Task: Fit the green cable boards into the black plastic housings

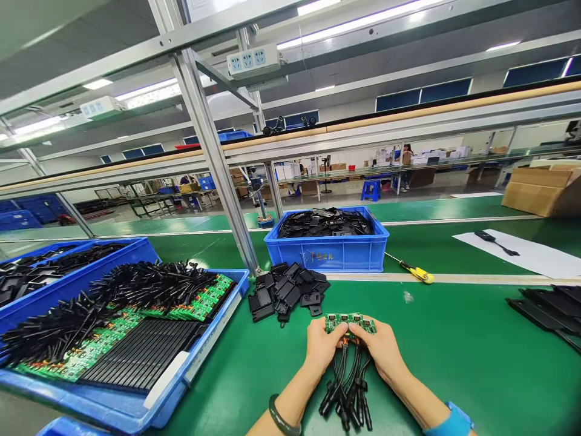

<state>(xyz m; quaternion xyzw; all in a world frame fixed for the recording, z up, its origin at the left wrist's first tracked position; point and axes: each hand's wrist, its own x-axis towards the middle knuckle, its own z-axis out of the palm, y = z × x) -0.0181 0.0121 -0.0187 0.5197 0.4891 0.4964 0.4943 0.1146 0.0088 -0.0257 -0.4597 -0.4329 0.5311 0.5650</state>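
Note:
Both of my hands hold a green circuit board panel [344,318] over the green bench, thumbs on top near its lower edge. My left hand [323,344] grips its left end, and my right hand [380,346] its right end. Several black cables [347,387] with connector ends hang from the board toward me. Just beyond my left hand lies a loose heap of black plastic housings [288,289]. On the left, a blue tray [231,306] holds more green boards [109,336] with black cables and a row of black strips [145,351].
A blue bin [324,254] full of black plastic parts stands behind the heap. A yellow-handled screwdriver [417,271] lies to its right. Farther right are a white sheet [535,257] with a black cabled device, a cardboard box [540,189] and black parts [551,312]. A metal post [213,151] rises behind the tray.

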